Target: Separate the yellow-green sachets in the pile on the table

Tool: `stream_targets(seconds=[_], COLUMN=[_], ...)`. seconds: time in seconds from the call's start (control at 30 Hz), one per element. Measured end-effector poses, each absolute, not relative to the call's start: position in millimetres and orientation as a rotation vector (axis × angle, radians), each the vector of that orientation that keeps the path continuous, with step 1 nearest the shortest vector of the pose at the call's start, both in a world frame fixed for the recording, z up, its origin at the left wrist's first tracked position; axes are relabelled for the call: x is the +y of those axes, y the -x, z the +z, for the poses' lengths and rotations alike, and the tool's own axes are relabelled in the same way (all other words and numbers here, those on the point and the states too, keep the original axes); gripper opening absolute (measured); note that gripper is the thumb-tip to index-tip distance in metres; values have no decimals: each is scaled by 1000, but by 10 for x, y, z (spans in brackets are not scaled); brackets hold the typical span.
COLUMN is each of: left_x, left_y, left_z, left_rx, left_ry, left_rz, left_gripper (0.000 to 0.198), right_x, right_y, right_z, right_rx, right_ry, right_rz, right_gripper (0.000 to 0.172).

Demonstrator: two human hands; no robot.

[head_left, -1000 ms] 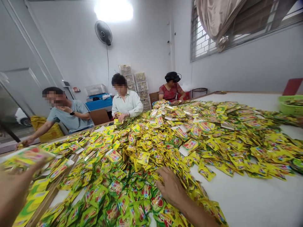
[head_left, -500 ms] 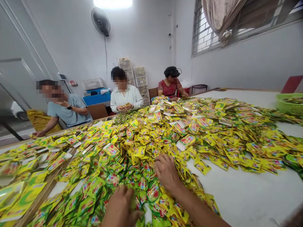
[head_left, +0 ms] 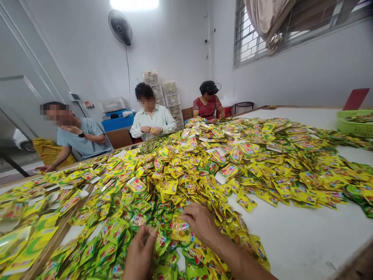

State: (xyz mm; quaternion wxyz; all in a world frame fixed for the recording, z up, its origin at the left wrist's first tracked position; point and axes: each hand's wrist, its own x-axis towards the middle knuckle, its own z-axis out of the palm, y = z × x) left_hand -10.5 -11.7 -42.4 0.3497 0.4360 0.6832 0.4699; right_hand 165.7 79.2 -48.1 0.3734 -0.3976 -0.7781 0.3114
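Observation:
A wide heap of small yellow and green printed packets covers the table in front of me. My left hand is closed, thumb against fingers, on the edge of a green packet with a red fruit picture. To its right, my right hand pinches a yellow packet showing an orange-coloured fruit. Both packets are held just above the heap, close to each other but apart. Green packets lie mostly beneath my left hand; yellow ones surround the right.
Three people sit across the table: one in blue, one in white, one in red. A green basket stands at the right on the white tabletop. A wooden strip crosses the left side.
My right hand has drawn back toward me and left with a yellow packet. My left hand has risen slightly from the heap, a green packet now between its fingers.

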Motion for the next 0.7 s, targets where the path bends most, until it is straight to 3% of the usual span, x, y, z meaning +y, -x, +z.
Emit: stream_targets(seconds=[0.1,0.27,0.5,0.7], left_x=[-97,-85,-126,-104], left_y=[92,22,-144,-130], left_z=[-543,-547,-365,-465], left_rx=[1623,1551,1279,1364], left_ry=[-880,-744,-660,-648], left_rz=[1289,1229,1247,1358], left_gripper=[40,41,37,43], right_x=[743,623,512,497], right_y=[-1675,-1629,-1505,-1531], right_z=[-411,-351,-469,-351], right_rx=[-2000,-2041,-2367,-2065], right_ry=[877,748,737,1066], right_rz=[545,699,390,893], right_gripper=[19,22,19,17])
